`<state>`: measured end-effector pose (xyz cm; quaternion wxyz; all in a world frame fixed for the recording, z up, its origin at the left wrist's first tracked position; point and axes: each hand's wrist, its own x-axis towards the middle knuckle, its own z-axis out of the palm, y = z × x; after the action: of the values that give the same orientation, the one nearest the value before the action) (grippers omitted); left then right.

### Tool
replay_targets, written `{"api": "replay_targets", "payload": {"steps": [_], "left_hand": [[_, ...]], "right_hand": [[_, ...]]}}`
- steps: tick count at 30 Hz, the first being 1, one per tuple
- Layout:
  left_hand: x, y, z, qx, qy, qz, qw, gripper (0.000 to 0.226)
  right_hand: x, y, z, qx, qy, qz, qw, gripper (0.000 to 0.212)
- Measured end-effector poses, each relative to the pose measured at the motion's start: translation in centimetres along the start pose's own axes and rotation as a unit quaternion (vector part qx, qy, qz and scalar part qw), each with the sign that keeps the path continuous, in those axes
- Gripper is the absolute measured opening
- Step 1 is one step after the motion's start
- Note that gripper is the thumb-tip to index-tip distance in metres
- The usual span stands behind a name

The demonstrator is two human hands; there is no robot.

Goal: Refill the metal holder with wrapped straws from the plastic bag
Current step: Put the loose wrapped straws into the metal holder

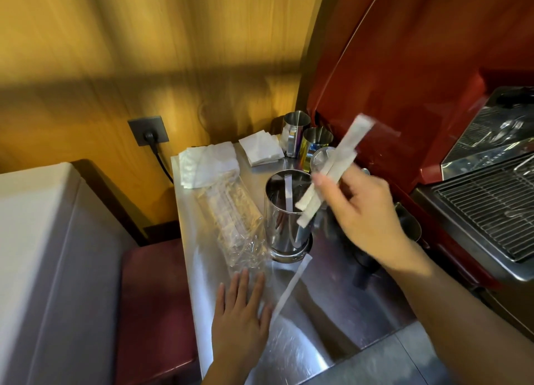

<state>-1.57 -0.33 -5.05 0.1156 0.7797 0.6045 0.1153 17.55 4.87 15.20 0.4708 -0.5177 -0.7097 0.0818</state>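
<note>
Bench (332,312): steel, against a wood-panelled wall.
Metal holder (286,214): upright mid-bench, one straw inside.
Plastic bag (231,211): lying just left of holder.
Right hand (361,208): pinching wrapped straws (332,168) above holder.
Left hand (242,312): flat, fingers spread, on bag's near end.
Loose straw (291,286): on bench.

A café bar: a red espresso machine (404,67) with a wire drip tray (485,211) stands on a steel bench (332,298), beside steel milk jugs (296,132), stacked paper napkins (261,149) and a wood-panelled wall (144,52).
</note>
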Motion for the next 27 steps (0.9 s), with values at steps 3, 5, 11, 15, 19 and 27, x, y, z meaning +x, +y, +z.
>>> {"api": "replay_targets", "payload": {"steps": [3, 5, 11, 15, 19, 27], "left_hand": [[0.1, 0.2, -0.2, -0.004, -0.006, -0.005, 1.0, 0.055], [0.1, 0.2, -0.3, -0.002, -0.012, -0.01, 1.0, 0.062], [0.3, 0.1, -0.3, -0.002, -0.031, -0.012, 0.999, 0.063], [0.4, 0.3, -0.6, -0.004, -0.036, -0.019, 0.999, 0.065], [0.3, 0.3, -1.0, -0.002, -0.049, -0.025, 0.998, 0.065], [0.5, 0.1, 0.0, 0.021, -0.014, 0.002, 1.0, 0.053]], "right_hand": [[2.0, -0.1, 0.0, 0.027, 0.126, 0.0, 0.992, 0.02], [3.3, 0.8, 0.9, 0.018, 0.136, 0.019, 0.99, 0.017], [3.2, 5.4, 4.5, -0.12, -0.043, 0.157, 0.979, 0.027], [2.5, 6.2, 4.8, -0.107, -0.041, 0.207, 0.972, 0.023], [1.3, 5.7, 4.2, -0.086, 0.055, 0.133, 0.986, 0.016], [-6.8, 5.6, 6.1, -0.179, -0.296, -0.187, 0.919, 0.008]]}}
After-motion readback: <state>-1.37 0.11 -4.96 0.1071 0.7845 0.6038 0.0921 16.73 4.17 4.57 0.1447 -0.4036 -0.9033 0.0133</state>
